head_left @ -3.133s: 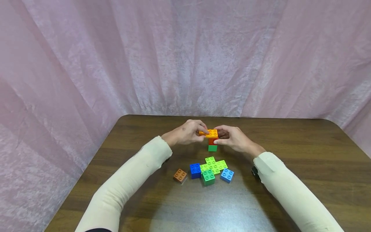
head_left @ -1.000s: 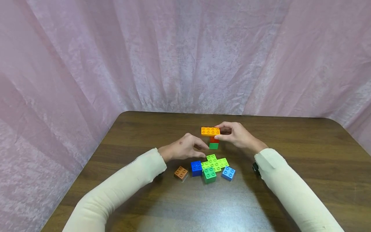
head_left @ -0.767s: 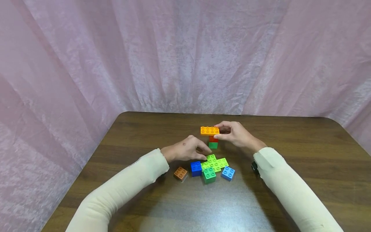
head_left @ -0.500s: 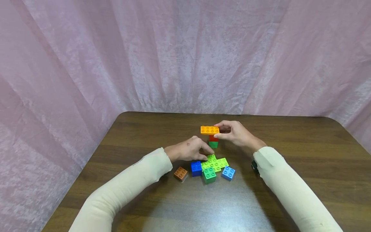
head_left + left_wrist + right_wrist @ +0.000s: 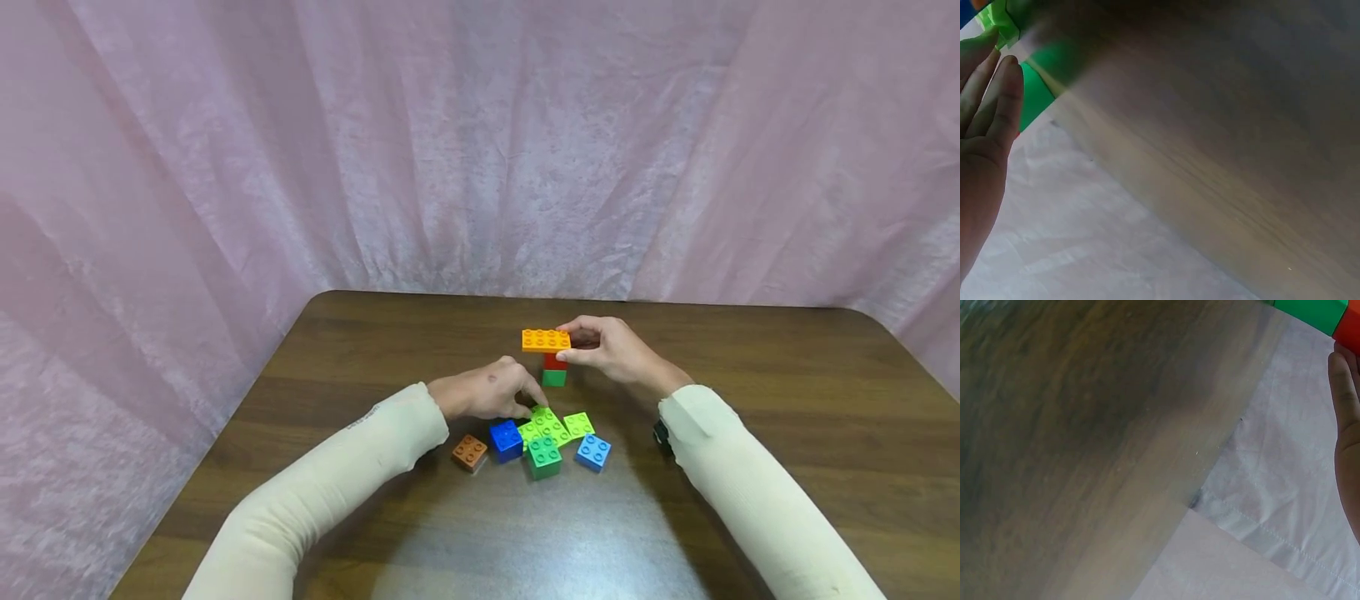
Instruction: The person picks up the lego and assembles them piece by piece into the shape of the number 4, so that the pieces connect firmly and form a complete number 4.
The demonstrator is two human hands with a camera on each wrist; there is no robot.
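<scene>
**Bricks crowd the table's middle; wide margins are left open**

The centre of the wooden table (image 5: 787,433) is blocked by a small stacked tower (image 5: 552,360) and, just in front, a tight cluster of loose bricks (image 5: 547,437). Only a narrow gap is left between them. Bare wood is offered on both sides and along the near edge.

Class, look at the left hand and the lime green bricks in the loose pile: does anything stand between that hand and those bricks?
Nothing visible does. In the head view the left hand already has its fingertips at the lime green bricks, with the blue brick just beside them. The right hand grips the small tower apart from the pile.
</scene>
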